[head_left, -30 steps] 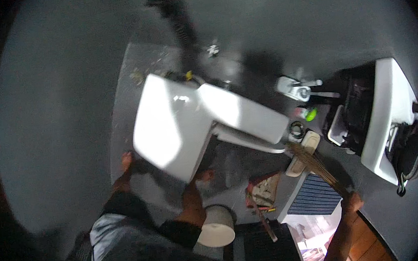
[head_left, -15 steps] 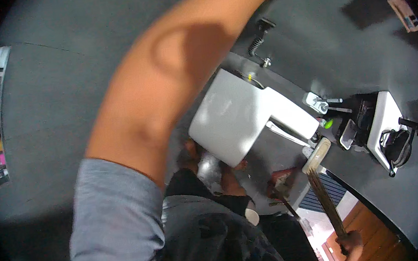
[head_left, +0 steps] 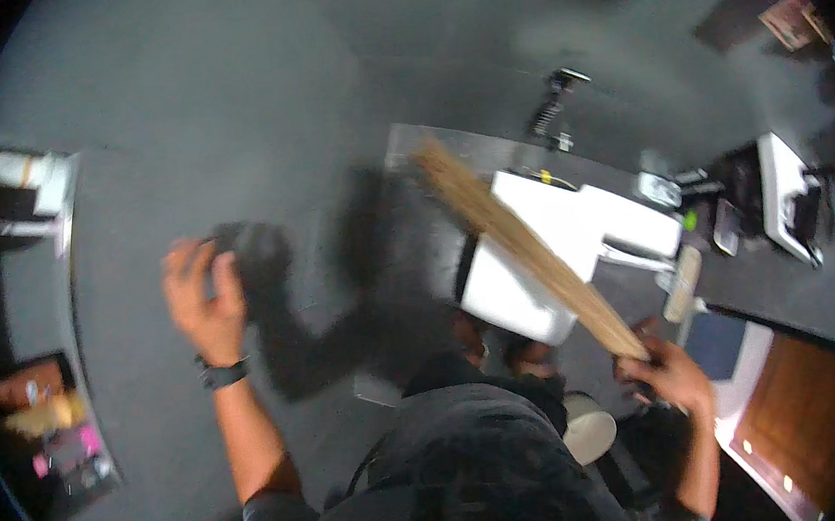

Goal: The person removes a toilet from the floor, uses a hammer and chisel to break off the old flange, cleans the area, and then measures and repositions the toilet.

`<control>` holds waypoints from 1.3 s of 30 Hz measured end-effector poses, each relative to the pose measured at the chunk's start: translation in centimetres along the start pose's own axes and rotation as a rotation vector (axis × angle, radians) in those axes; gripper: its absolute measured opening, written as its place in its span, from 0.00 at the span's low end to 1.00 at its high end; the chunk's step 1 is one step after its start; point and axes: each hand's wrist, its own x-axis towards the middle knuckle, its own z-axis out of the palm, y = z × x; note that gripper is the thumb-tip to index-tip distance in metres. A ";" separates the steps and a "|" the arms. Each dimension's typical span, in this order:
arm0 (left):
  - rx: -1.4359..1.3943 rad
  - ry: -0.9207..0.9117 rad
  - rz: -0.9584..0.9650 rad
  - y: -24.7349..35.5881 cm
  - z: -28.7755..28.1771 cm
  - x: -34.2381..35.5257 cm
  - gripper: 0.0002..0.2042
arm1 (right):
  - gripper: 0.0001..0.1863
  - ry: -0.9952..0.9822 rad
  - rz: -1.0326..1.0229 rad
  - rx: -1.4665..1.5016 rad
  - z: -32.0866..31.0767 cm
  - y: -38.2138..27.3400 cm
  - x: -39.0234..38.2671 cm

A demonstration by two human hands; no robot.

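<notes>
1. At the far left, a narrow wall shelf point(head_left: 48, 437) holds small pink, orange and pale items, too blurred to tell apart.
2. The left hand point(head_left: 202, 299) is raised against the plain grey wall point(head_left: 221, 99), with a dark band on its wrist point(head_left: 221, 373). Its fingers point(head_left: 177, 269) are curled close together; a dark smudge sits at the fingertips, and I cannot tell whether it is a held thing or only the hand's shadow on the wall.
3. Low in the middle is the person's own dark grey shirt point(head_left: 478, 476), seen from above.
4. Just right of the middle, a long straw-coloured broom of bundled fibres point(head_left: 527, 250) runs on a slant from upper left to lower right. Its blurred brush end points up toward the wall, and its lower end sits in the right hand.
5. Behind the broom stands a white ceramic toilet with a boxy tank point(head_left: 557, 247); the broom crosses in front of it.
6. Below the toilet, near the person's legs, is a round white bucket-like container point(head_left: 590, 430).
7. The right hand point(head_left: 665, 372) has its fingers point(head_left: 639, 370) clamped round the broom's lower end.
8. Right of the toilet, a pale flat brush-like thing point(head_left: 683, 283) lies on the dark floor.
9. Further right is a white wall basin point(head_left: 783, 195) with dark things beside it.
10. At the lower right is a brown wooden door point(head_left: 818, 403), next to a bright strip of floor.
</notes>
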 end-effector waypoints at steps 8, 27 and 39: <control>0.239 0.013 0.190 -6.3 -3.4 -2.7 0.15 | 0.20 -0.337 0.212 0.853 17.0 -4.9 16.6; 0.711 0.026 0.254 -7.8 0.4 -1.4 0.34 | 0.10 0.453 0.342 1.185 27.5 -13.3 62.3; 0.686 0.037 0.139 -8.2 0.7 -2.6 0.39 | 0.17 -0.090 0.164 0.670 40.1 -8.2 54.1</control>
